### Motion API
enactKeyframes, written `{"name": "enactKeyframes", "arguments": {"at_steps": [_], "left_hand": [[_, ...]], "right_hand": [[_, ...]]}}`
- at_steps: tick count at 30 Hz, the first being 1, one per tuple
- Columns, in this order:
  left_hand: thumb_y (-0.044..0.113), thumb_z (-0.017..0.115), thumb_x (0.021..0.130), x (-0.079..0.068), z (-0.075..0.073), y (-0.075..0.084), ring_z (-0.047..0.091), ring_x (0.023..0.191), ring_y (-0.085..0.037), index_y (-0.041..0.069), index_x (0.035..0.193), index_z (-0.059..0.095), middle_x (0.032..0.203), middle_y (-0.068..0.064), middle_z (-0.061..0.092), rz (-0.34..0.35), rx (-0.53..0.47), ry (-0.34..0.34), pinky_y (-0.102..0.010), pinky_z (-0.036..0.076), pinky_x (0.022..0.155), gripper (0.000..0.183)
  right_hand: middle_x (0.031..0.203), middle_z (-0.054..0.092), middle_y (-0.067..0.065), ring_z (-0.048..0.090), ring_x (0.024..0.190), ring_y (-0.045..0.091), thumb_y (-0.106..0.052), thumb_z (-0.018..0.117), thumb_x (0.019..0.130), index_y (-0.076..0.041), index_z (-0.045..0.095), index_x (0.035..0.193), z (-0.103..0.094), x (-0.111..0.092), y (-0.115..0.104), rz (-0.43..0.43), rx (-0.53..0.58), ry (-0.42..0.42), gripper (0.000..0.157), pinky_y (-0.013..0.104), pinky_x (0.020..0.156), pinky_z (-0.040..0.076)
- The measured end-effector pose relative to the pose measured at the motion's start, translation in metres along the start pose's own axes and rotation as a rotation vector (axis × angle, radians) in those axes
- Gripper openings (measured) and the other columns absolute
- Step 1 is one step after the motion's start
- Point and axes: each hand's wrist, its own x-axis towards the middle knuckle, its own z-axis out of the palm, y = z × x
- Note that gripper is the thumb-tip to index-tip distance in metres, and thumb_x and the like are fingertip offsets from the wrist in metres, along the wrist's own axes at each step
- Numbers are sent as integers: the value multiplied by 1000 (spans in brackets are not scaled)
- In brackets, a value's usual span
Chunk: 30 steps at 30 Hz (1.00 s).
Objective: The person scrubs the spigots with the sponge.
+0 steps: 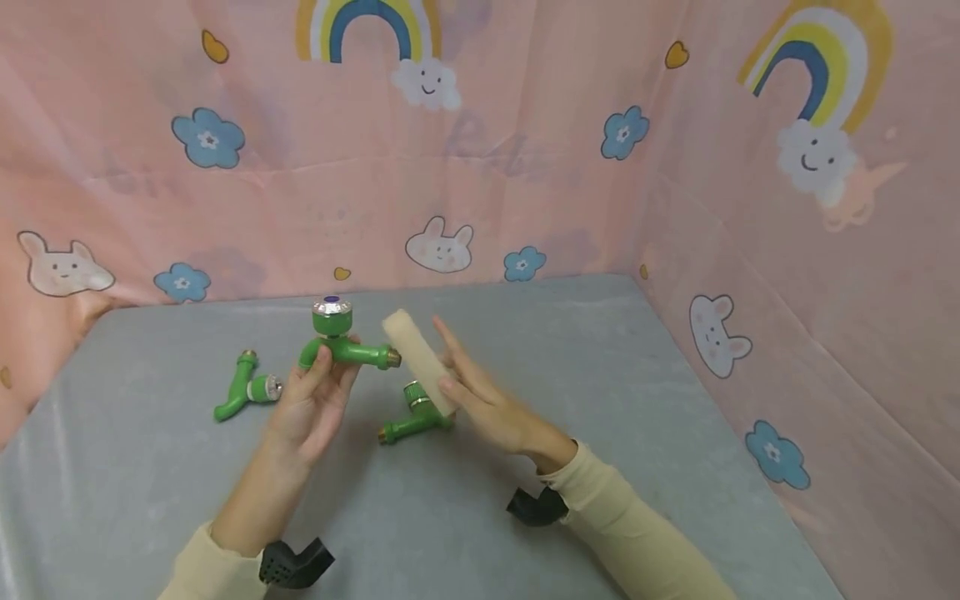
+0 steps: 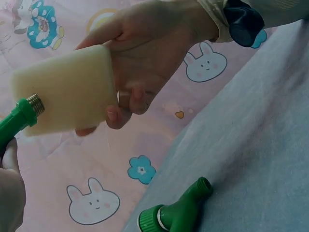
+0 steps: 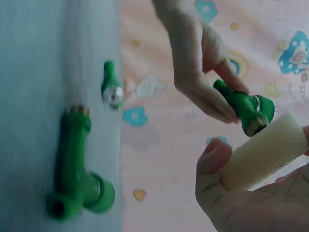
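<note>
My left hand [image 1: 311, 417] grips a green tap [image 1: 352, 352] by its body, above the table. The tap's silver-rimmed knob points up and its brass threaded end faces right. A cream sponge block [image 1: 418, 360] is held in my right hand [image 1: 498, 417], thumb along one edge and fingers at the other, as the right wrist view shows. In the left wrist view the tap's threaded end overlaps the broad face of the sponge [image 2: 67, 92]; I cannot tell whether they touch. Only part of my left hand [image 2: 10, 198] shows there.
A second green tap [image 1: 242, 390] lies on the grey cloth-covered table [image 1: 150, 483] at the left. Another green tap [image 1: 412, 423] lies below the sponge, partly hidden by it. Behind and to the right hangs a pink printed curtain [image 1: 525, 108].
</note>
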Motion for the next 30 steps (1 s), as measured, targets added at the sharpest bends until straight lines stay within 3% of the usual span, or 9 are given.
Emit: {"name": "enactKeyframes", "arguments": {"at_steps": [3, 5, 9, 14, 18, 21, 24, 27, 30], "left_hand": [[4, 51, 103, -4, 2, -5, 70, 108, -15, 7, 102, 68, 115, -2, 70, 29, 37, 16, -25, 50, 106, 17], [3, 52, 102, -5, 3, -6, 71, 108, -15, 7, 100, 67, 116, -2, 69, 59, 51, 32, -25, 50, 106, 16], [1, 54, 101, -6, 6, -5, 72, 105, -16, 6, 94, 67, 116, -3, 70, 95, 58, 55, -26, 52, 104, 16], [1, 56, 99, -1, 7, 0, 73, 102, -16, 4, 93, 66, 111, -5, 72, 118, 53, 97, -26, 53, 102, 13], [3, 57, 99, 3, 6, 7, 74, 99, -18, 1, 95, 67, 107, -7, 73, 104, -16, 156, -27, 55, 98, 11], [7, 59, 99, 6, 6, 10, 74, 97, -17, 1, 98, 68, 105, -7, 72, 48, -42, 229, -26, 56, 95, 11], [14, 58, 100, 7, 7, 8, 73, 98, -13, 5, 104, 66, 105, -5, 71, -39, -16, 283, -23, 56, 95, 12], [18, 55, 102, 4, 8, 5, 72, 99, -12, 7, 113, 61, 108, -4, 68, -95, -6, 284, -20, 55, 95, 17], [18, 53, 103, 1, 6, 8, 71, 98, -16, 6, 123, 54, 111, -8, 62, -76, -110, 229, -20, 57, 91, 23]], "right_hand": [[121, 48, 24, 55, 94, 23, -25, 23, 112, -29, -2, 163, 3, 1, 0, 65, 253, -83, 58, 28, 75, 47], [111, 48, 20, 53, 88, 21, -27, 21, 111, -27, 3, 163, 4, 2, 0, 93, 353, -117, 55, 27, 71, 44], [100, 50, 12, 51, 86, 19, -28, 21, 112, -26, 7, 163, 4, 3, 1, 116, 387, -149, 53, 28, 71, 43], [114, 45, 12, 49, 91, 25, -27, 26, 111, -28, 8, 163, 2, 3, -1, 138, 353, -156, 55, 29, 73, 42], [134, 40, 17, 49, 98, 30, -27, 30, 111, -32, 5, 163, -1, 0, -5, 137, 270, -129, 58, 30, 76, 44], [160, 23, 15, 48, 125, 32, -23, 37, 111, -37, 0, 162, 0, -1, -7, 88, 186, -71, 65, 39, 95, 49], [168, 9, 11, 37, 141, 33, -19, 46, 108, -37, 1, 163, 7, -2, -6, 12, 25, -14, 74, 45, 105, 48], [165, 13, 11, 43, 132, 33, -16, 53, 105, -34, 7, 163, 15, -3, -2, -47, -160, 10, 76, 39, 94, 55], [158, 21, 15, 46, 125, 31, -15, 57, 104, -31, 19, 163, 19, -3, 3, -72, -323, 35, 72, 35, 87, 55]]}}
